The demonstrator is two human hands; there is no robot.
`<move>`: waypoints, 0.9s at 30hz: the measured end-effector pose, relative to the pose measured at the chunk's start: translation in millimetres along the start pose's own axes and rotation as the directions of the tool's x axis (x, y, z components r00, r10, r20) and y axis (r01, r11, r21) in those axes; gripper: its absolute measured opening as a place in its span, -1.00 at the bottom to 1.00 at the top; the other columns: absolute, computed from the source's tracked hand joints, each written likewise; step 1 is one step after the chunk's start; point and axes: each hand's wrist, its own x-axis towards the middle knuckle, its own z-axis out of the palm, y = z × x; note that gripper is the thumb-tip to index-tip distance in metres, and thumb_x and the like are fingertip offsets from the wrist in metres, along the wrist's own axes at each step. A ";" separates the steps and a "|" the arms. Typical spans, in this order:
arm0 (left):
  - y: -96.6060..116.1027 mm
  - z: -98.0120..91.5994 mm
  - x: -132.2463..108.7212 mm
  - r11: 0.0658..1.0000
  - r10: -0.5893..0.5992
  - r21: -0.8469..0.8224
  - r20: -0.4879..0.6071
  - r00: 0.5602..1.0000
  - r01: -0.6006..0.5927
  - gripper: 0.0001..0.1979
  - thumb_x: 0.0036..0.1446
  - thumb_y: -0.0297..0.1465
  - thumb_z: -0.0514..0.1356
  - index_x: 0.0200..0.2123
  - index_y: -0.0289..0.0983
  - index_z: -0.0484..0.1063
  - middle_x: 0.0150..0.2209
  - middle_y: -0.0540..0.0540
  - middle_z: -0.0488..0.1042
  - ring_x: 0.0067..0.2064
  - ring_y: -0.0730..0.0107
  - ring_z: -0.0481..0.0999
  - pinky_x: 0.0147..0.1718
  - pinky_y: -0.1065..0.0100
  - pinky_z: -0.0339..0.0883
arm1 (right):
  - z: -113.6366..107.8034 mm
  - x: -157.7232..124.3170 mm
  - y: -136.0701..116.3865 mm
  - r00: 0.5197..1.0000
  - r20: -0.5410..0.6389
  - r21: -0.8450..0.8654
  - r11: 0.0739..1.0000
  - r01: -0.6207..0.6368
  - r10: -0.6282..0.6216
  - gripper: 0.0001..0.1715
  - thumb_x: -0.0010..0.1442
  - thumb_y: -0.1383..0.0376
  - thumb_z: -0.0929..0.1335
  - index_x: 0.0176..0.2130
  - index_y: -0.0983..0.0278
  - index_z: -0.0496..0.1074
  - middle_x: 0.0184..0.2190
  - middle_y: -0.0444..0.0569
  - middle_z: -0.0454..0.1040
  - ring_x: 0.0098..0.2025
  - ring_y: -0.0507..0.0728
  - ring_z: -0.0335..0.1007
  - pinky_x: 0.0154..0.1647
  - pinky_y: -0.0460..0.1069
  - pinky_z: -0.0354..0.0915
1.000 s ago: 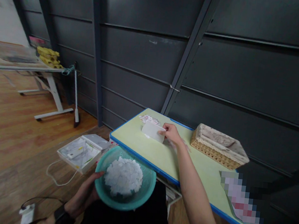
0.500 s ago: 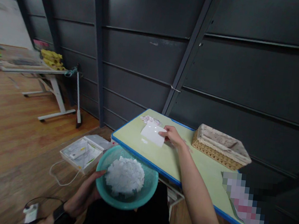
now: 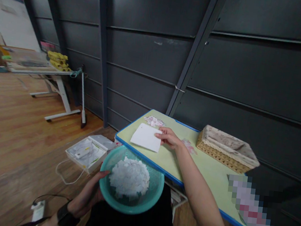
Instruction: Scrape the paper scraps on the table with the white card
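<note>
With my left hand (image 3: 93, 186) I grip the left rim of a green plastic colander (image 3: 155, 197), which rests at my lap by the table's edge. A heap of white torn scraps (image 3: 129, 177), perhaps paper, fills its middle. Over the table, my right hand (image 3: 168, 137) pinches the right side of a white card (image 3: 146, 137), held nearly flat above the surface. Behind the card lies a small patterned heap (image 3: 154, 121). A pinkish piece (image 3: 189, 146) sits just right of my right wrist.
The pale yellow table (image 3: 207, 183) has a blue edge. On it stand a lined wicker basket (image 3: 225, 150) and a blurred-out item (image 3: 250, 209). An open white box (image 3: 86, 154) and a power strip (image 3: 38, 211) are on the floor at left. A dark panelled wall (image 3: 146, 54) rises behind.
My right hand has shifted the white card left and toward me, turning it so its broad face shows more. The pinkish piece is now uncovered. My left hand stays on the colander.
</note>
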 end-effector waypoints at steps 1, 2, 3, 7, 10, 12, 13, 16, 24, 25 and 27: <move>-1.3 -2.3 1.9 1.000 0.005 0.001 0.001 1.000 -0.005 -0.42 0.10 -0.33 0.18 0.19 -0.32 0.18 -0.07 -0.14 0.58 0.05 0.09 0.47 -0.07 0.19 0.40 | -3.8 1.8 -0.7 0.991 -0.127 0.012 0.999 0.049 -0.047 -0.53 -0.26 0.08 0.50 -0.44 0.28 0.30 -0.57 -0.15 0.38 -0.57 0.00 0.29 -0.60 -0.12 0.22; -3.1 -5.2 4.2 1.000 0.012 0.003 0.000 1.000 -0.012 -0.43 0.10 -0.32 0.19 0.18 -0.33 0.19 -0.08 -0.14 0.59 0.05 0.09 0.47 -0.07 0.21 0.40 | -8.7 3.7 -1.0 0.959 -0.270 -0.006 0.996 0.091 -0.089 -0.53 -0.20 0.04 0.46 -0.40 0.28 0.32 -0.55 -0.13 0.39 -0.55 0.02 0.29 -0.57 -0.11 0.22; -5.3 -8.2 6.7 1.000 0.019 0.003 -0.003 1.000 -0.019 -0.43 0.10 -0.32 0.19 0.17 -0.35 0.21 -0.11 -0.14 0.60 0.05 0.10 0.47 -0.07 0.22 0.39 | -14.4 5.6 -0.6 0.900 -0.414 -0.063 0.991 0.117 -0.132 -0.54 -0.13 0.01 0.42 -0.35 0.28 0.33 -0.53 -0.11 0.39 -0.53 0.04 0.29 -0.55 -0.09 0.21; -18.0 -15.3 14.0 1.000 -0.006 0.027 -0.024 1.000 0.006 -0.49 0.11 -0.31 0.17 0.10 -0.43 0.29 -0.19 -0.14 0.63 0.05 0.07 0.46 -0.02 0.23 0.35 | -35.3 8.7 6.0 0.556 -0.725 -0.516 0.855 -0.048 -0.406 -0.54 0.12 0.00 0.23 -0.19 0.30 0.36 -0.44 -0.01 0.43 -0.39 0.14 0.31 -0.41 -0.04 0.17; -30.6 -15.7 16.2 0.997 -0.070 0.014 -0.046 0.996 0.070 -0.52 0.12 -0.29 0.15 0.07 -0.43 0.32 -0.20 -0.16 0.64 0.02 0.06 0.49 -0.01 0.18 0.34 | -40.6 6.8 11.3 0.470 -0.700 -0.682 0.699 -0.216 -0.538 -0.55 0.25 0.08 0.11 -0.08 0.28 0.34 -0.37 0.03 0.44 -0.35 0.15 0.31 -0.37 -0.05 0.10; -39.0 -17.6 18.2 0.994 -0.104 -0.022 -0.059 0.993 0.103 -0.53 0.12 -0.30 0.15 0.04 -0.45 0.34 -0.21 -0.19 0.64 -0.01 0.06 0.52 -0.01 0.17 0.34 | -40.2 5.6 12.8 0.458 -0.695 -0.703 0.657 -0.272 -0.554 -0.56 0.29 0.13 0.07 -0.04 0.27 0.31 -0.36 0.03 0.44 -0.38 0.13 0.30 -0.38 -0.06 0.05; -42.7 -19.5 19.6 0.993 -0.115 -0.040 -0.057 0.992 0.113 -0.54 0.11 -0.31 0.15 0.03 -0.46 0.35 -0.23 -0.20 0.64 -0.02 0.06 0.52 -0.01 0.16 0.34 | -39.9 5.4 12.9 0.450 -0.699 -0.703 0.647 -0.293 -0.556 -0.56 0.30 0.14 0.06 -0.02 0.27 0.30 -0.36 0.02 0.43 -0.39 0.12 0.29 -0.39 -0.07 0.04; -50.1 -26.8 23.4 0.989 -0.128 -0.077 -0.019 0.992 0.127 -0.61 0.09 -0.34 0.17 -0.04 -0.46 0.40 -0.28 -0.20 0.65 -0.05 0.06 0.55 -0.01 0.16 0.35 | -41.1 5.3 11.8 0.419 -0.717 -0.692 0.641 -0.332 -0.557 -0.58 0.31 0.14 0.06 -0.01 0.27 0.28 -0.38 0.02 0.42 -0.41 0.11 0.27 -0.40 -0.07 0.01; -54.6 -33.7 22.3 0.984 -0.155 -0.096 -0.057 0.986 0.149 -0.78 0.08 -0.35 0.16 -0.29 -0.38 0.50 -0.35 -0.20 0.65 -0.06 0.03 0.54 0.01 0.15 0.33 | -46.2 8.1 15.5 0.501 -0.651 -0.753 0.568 -0.332 -0.570 -0.63 0.29 0.16 0.15 -0.02 0.25 0.32 -0.40 -0.02 0.41 -0.42 0.07 0.22 -0.40 -0.09 -0.01; -55.7 -34.9 22.5 0.985 -0.150 -0.091 -0.046 0.988 0.146 -0.79 0.05 -0.34 0.19 -0.32 -0.38 0.50 -0.36 -0.20 0.65 -0.06 0.02 0.55 0.01 0.15 0.33 | -45.6 9.2 16.3 0.510 -0.640 -0.763 0.554 -0.333 -0.575 -0.63 0.29 0.15 0.15 -0.02 0.24 0.33 -0.40 -0.03 0.41 -0.42 0.07 0.22 -0.41 -0.09 -0.02; -57.8 -37.6 23.1 0.986 -0.143 -0.086 -0.011 0.990 0.142 -0.77 0.03 -0.31 0.22 -0.34 -0.38 0.52 -0.38 -0.20 0.65 -0.06 0.01 0.55 0.01 0.16 0.33 | -44.4 11.7 17.4 0.517 -0.622 -0.779 0.532 -0.332 -0.587 -0.62 0.29 0.14 0.15 -0.02 0.23 0.35 -0.41 -0.03 0.42 -0.43 0.07 0.24 -0.42 -0.09 -0.02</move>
